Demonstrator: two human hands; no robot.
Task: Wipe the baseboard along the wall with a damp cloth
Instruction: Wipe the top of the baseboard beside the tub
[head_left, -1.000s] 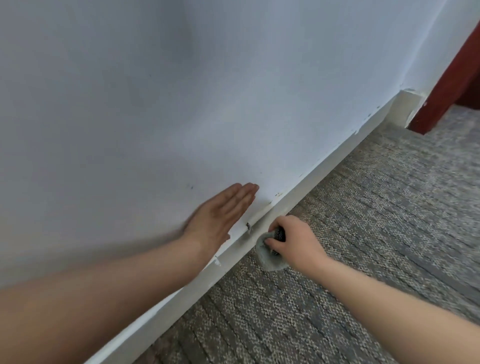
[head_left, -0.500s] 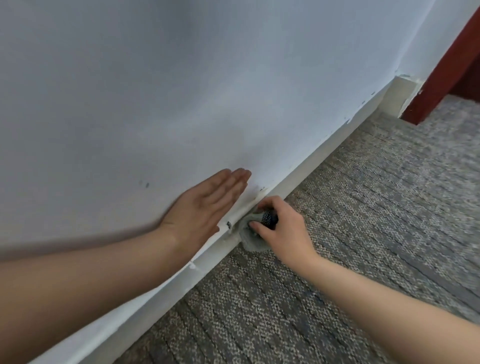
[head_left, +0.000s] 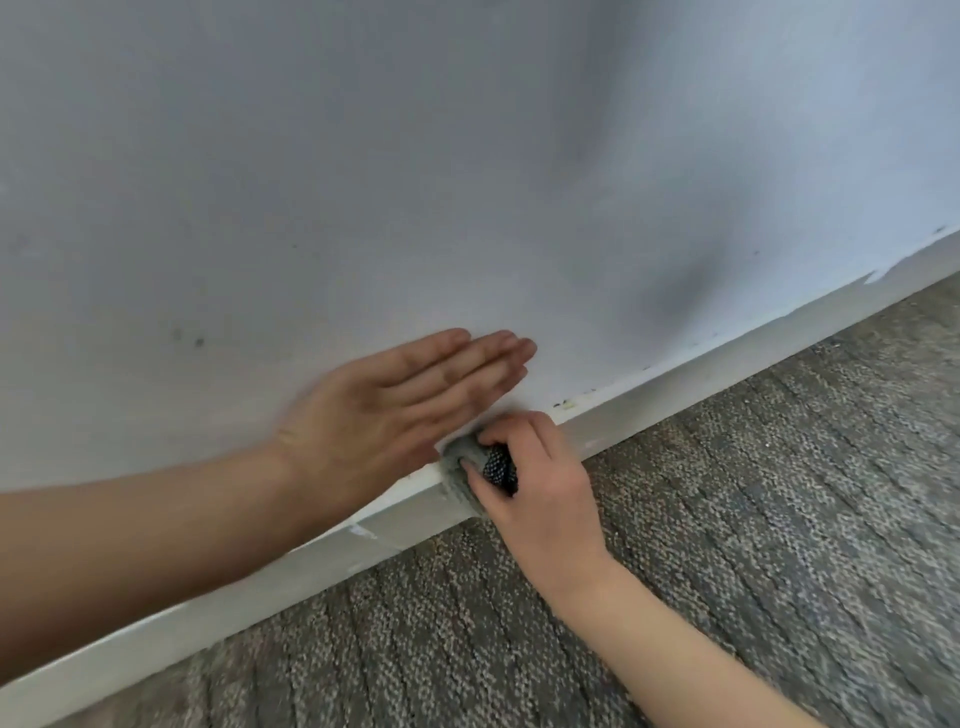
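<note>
Both hands have slid right. Right hand (head_left: 540, 488) fingers (head_left: 519, 431) pinch cloth (head_left: 457, 470) on baseboard (head_left: 727, 364), which runs on rightward; left hand (head_left: 384, 415) flat on wall (head_left: 467, 182), fingers together.

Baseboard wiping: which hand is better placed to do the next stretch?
Right. The right hand grips the cloth against the baseboard; the left hand lies flat on the wall, holding nothing.
</note>
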